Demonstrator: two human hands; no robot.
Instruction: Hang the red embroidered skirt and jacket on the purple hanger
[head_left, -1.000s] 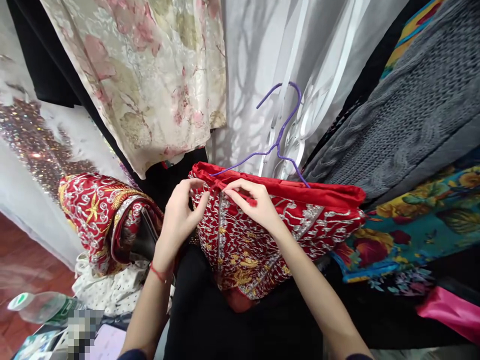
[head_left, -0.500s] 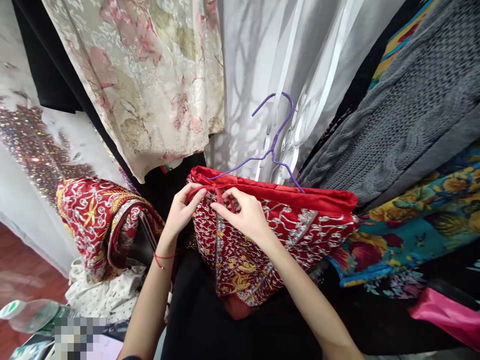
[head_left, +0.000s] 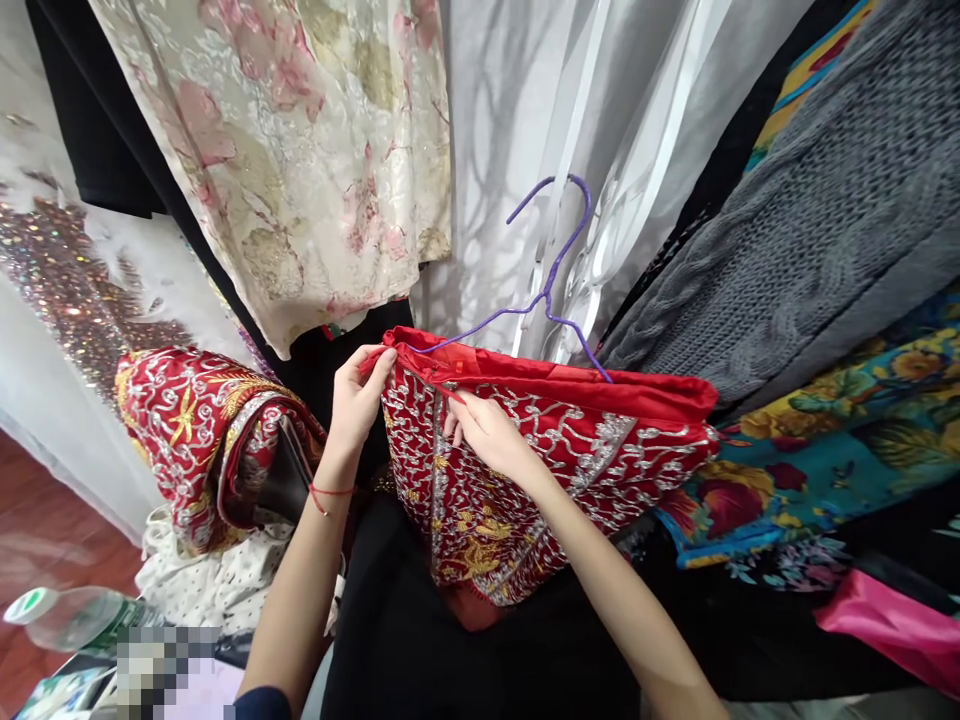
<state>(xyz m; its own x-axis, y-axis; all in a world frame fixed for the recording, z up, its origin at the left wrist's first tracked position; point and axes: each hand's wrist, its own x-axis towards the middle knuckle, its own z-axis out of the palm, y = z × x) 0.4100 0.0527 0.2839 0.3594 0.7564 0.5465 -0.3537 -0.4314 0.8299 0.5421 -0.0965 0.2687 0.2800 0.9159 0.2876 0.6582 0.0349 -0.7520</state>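
Observation:
A dark red skirt (head_left: pixel 555 440) with silver and gold embroidery lies over my lap, its bright red waistband (head_left: pixel 645 395) uppermost. A purple wire hanger (head_left: pixel 546 295) sits inside the waistband, hook upward. At the waistband's left end, my left hand (head_left: pixel 358 395) pinches one end of a red drawstring between thumb and fingers. My right hand (head_left: pixel 484 428) pinches the drawstring's other end, in front of the embroidered fabric. Between the two hands the red drawstring (head_left: pixel 433 378) runs along the waistband, tight, with what looks like a small knot in it.
To the left lies a folded red embroidered cloth (head_left: pixel 195 430) above a white dotted cloth (head_left: pixel 206 575). A plastic bottle (head_left: pixel 79 618) is at lower left. A cream floral garment (head_left: pixel 300 170) hangs ahead, a grey knit (head_left: pixel 840 200) and teal floral cloth (head_left: pixel 787 480) at right.
My hands have moved apart, the left one leftward and the right one slightly right and down. The red drawstring, loosely looped between the fingers before, is now drawn tight.

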